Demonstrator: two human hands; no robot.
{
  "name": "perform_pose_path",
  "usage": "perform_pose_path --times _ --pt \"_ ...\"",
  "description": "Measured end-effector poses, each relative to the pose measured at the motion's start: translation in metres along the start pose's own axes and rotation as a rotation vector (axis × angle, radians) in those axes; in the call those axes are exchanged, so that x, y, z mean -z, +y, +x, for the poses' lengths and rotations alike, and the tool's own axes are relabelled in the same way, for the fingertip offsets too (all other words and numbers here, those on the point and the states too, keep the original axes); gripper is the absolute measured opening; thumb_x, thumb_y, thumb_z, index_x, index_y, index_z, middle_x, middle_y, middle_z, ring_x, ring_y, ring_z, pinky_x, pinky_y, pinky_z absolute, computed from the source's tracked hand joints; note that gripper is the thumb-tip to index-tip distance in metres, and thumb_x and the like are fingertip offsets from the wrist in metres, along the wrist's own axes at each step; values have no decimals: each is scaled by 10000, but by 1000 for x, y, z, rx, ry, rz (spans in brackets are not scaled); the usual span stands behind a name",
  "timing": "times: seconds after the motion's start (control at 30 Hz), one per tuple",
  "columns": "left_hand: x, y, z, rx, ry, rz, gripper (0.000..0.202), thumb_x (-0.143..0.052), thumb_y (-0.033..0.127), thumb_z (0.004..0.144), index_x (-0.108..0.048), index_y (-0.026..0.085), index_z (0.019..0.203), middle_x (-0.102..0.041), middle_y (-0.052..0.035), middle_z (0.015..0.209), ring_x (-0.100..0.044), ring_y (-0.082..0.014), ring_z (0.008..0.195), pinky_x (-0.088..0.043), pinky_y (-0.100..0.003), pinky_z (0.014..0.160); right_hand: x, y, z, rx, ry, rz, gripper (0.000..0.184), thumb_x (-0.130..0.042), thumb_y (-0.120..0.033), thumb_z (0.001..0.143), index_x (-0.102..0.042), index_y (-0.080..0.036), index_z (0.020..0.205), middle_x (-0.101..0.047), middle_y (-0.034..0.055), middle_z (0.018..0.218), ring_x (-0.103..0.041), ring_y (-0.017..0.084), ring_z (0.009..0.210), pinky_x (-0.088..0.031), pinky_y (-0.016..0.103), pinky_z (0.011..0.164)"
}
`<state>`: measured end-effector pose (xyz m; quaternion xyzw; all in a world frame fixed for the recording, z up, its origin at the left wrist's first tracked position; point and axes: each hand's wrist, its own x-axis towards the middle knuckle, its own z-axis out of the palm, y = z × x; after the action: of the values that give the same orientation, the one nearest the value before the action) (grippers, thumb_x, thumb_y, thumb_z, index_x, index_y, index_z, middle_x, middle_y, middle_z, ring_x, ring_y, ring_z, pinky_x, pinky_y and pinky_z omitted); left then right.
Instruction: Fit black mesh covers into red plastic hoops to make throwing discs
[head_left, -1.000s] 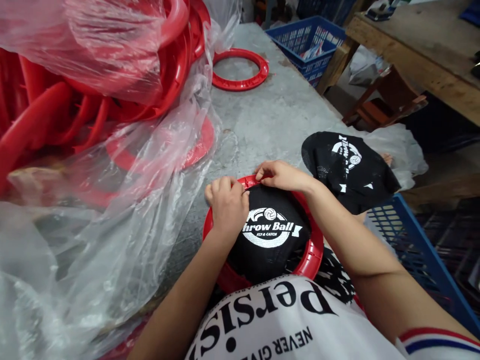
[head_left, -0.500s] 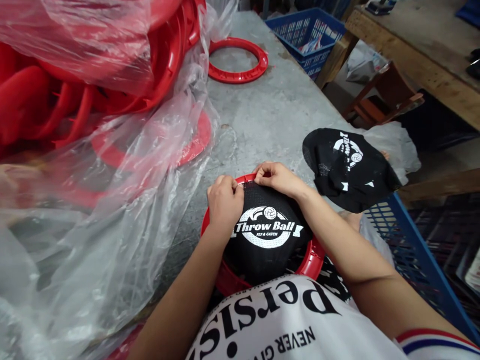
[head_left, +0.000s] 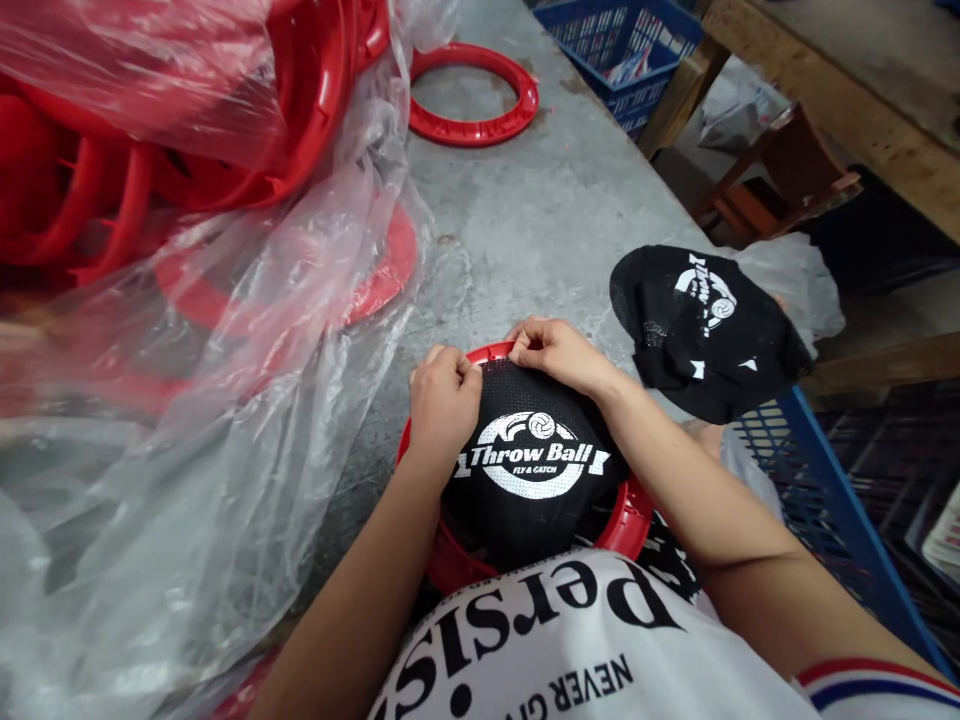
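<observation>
A red plastic ring (head_left: 630,520) rests against my body at the near edge of a grey table (head_left: 540,230). A black mesh cloth (head_left: 532,470) printed "Throw Ball" is stretched over it. My left hand (head_left: 442,400) is closed, pinching the cloth's far left edge against the ring. My right hand (head_left: 555,352) is closed too, pinching the cloth's far edge at the top of the ring. A pile of black mesh cloths (head_left: 705,330) with the same print lies to the right.
A large clear plastic bag (head_left: 225,300) full of red rings (head_left: 150,150) fills the left. One loose red ring (head_left: 474,92) lies far on the table. Blue crates stand at the back (head_left: 622,40) and at the right (head_left: 825,500). A wooden bench (head_left: 840,90) and stool (head_left: 787,180) are beyond.
Both hands stay pinched on the cloth's far edge, with small shifts of the fingers along the ring. My view has tilted slightly downward.
</observation>
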<state>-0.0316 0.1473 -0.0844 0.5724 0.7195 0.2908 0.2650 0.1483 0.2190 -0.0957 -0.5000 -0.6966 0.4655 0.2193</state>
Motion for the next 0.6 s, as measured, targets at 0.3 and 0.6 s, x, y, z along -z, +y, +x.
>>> perform_pose_path --times 0.3,0.6 --pt "-1 -2 -1 -14 13 -4 207 -557 169 849 -489 215 660 -542 5 788 -518 -166 737 -428 -334 761 -4 -7 2 -38 45 -210 106 -630 -154 741 -594 -205 655 -714 34 960 -618 179 838 -490 326 829" --pt "0 -3 -3 -33 4 -4 202 -553 162 854 -485 215 671 -550 -4 806 -542 -169 766 -434 -324 763 -16 -26 -10 308 98 -316 205 -575 -123 824 -664 -202 991 -622 110 1318 -527 281 1244 -388 474 1090"
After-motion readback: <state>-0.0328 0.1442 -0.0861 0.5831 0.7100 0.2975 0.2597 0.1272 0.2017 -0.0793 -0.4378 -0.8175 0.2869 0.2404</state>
